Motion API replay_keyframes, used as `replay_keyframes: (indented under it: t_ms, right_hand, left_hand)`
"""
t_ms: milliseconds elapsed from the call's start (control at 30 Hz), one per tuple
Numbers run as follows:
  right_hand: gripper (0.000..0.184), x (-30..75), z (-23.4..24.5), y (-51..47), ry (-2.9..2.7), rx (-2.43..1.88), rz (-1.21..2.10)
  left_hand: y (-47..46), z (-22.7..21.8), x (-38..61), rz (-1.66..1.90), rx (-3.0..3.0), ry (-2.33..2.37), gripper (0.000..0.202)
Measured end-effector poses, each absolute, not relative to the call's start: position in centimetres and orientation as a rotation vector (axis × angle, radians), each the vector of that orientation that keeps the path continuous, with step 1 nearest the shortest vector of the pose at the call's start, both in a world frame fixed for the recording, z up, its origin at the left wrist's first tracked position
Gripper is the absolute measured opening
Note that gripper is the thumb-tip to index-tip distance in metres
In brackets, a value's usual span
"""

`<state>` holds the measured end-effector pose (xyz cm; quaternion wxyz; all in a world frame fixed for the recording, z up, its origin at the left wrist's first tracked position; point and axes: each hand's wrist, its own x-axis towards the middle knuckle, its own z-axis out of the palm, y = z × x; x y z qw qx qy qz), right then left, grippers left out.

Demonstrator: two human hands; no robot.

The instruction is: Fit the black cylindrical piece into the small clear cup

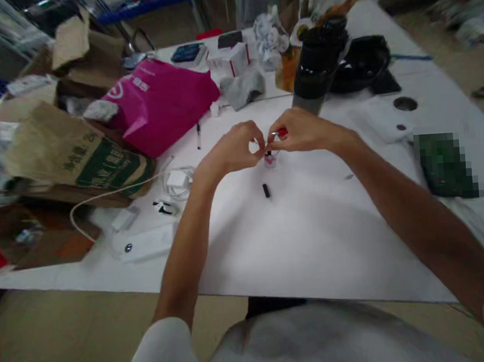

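Note:
My left hand (232,149) and my right hand (300,131) meet above the white table (311,242), fingertips almost touching. My right fingers pinch a small red-and-silver item (279,133), partly hidden by them. My left fingertips curl in against its silver end, and I cannot tell whether they grip it. Just below the hands stands a small clear pinkish piece with a dark centre (269,160). A short black cylinder (266,190) lies on the table nearer me.
A magenta plastic bag (159,107) and a brown paper bag (72,153) lie to the left, beside a white charger with coiled cable (178,179). A black bottle (319,61) stands at the back. A dark green item (446,166) lies right. The table's front edge runs below my arms.

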<state>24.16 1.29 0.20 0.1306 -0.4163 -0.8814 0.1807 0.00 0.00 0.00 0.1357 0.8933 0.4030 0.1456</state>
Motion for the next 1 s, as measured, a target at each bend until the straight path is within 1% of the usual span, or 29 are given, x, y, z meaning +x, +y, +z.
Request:
replay_keyframes:
  t_ms: [133,300,400,600,767,1000]
  right_hand:
    - [0.040,24.4,0.8,1.0,-2.546,-1.212,0.532]
    - [0.027,24.3,1.7,0.3,-2.576,-1.238,0.540]
    - [0.023,24.2,2.0,0.0,-2.624,-1.225,0.567]
    - [0.017,23.7,1.6,-0.1,-2.701,-1.172,0.618]
    - [0.016,23.4,1.8,-0.3,-2.714,-1.173,0.615]
    - [0.019,23.4,1.9,-0.4,-2.697,-1.205,0.630]
  left_hand:
    - [-0.1,-0.3,0.1,0.410,2.588,1.143,0.016]
    - [-0.1,-0.4,0.3,0.379,2.556,1.159,0.020]
    - [-0.1,-0.4,0.3,0.360,2.548,1.180,0.022]
    - [-0.2,-0.2,0.4,0.340,2.544,1.196,0.018]
    - [-0.2,-0.1,0.5,0.345,2.546,1.195,0.015]
    - [-0.2,0.3,0.5,0.315,2.548,1.201,0.020]
